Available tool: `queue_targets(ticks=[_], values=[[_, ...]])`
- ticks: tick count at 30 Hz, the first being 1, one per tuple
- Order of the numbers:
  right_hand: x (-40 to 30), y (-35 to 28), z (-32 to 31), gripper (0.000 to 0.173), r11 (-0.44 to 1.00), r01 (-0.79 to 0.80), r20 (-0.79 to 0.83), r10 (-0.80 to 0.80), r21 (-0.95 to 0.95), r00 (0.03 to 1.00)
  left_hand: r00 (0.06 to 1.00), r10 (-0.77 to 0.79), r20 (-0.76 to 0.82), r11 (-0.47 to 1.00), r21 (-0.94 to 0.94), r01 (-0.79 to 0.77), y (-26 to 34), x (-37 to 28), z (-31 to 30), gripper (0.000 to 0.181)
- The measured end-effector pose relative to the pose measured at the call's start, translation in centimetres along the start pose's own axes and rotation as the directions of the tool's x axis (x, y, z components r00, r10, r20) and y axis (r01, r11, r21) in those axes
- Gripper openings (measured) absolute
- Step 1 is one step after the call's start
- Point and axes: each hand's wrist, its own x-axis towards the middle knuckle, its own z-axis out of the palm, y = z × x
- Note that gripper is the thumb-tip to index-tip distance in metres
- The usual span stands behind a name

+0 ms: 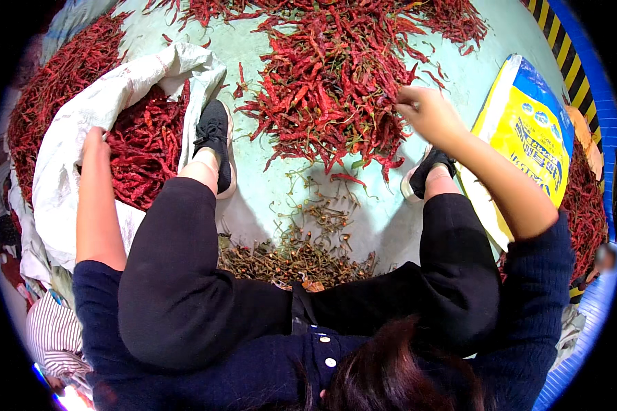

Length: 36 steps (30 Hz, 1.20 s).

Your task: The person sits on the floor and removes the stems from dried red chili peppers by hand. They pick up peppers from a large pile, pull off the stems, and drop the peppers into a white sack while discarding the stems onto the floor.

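Note:
A heap of dried red chili peppers lies on the pale green floor between and beyond my feet. My right hand hovers at the heap's right edge with its fingers curled; whether a pepper is between them is unclear. To my left, a white woven sack gapes open, and red chilies fill its mouth. My left hand is at the sack's near left rim, beside those chilies. Its fingers are mostly hidden, so its grip does not show. Loose chili stems are piled between my legs.
A yellow and blue printed sack stands by my right foot. More chilies are heaped at the far left and far right. A black-and-yellow striped edge runs along the right. Someone in a striped garment is at lower left.

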Motion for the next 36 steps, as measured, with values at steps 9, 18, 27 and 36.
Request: queue_targets(ticks=[9,18,27,36], values=[[9.4,-7.4,12.8,0.013,0.728,0.555,0.169,-0.536,-0.402,0.827,0.836,0.193,0.515,0.626,0.591,-0.508,-5.7,-17.6,6.1,0.048],[8.8,-7.2,10.1,0.009,0.65,0.592,-0.042,-0.689,-0.476,0.723,0.355,-0.24,0.904,0.612,0.424,-0.667,-8.9,-25.0,10.9,0.027],[7.7,-7.8,2.5,0.01,0.696,0.129,-0.042,-0.141,0.707,0.989,-0.011,-0.304,0.953,0.714,0.22,-0.665,-9.3,-31.9,12.1,0.03],[4.8,-9.0,4.0,0.02,0.581,-0.119,0.221,-0.108,0.805,0.969,0.07,-0.596,0.8,0.777,0.597,-0.2,-11.0,-33.6,10.5,0.018]])
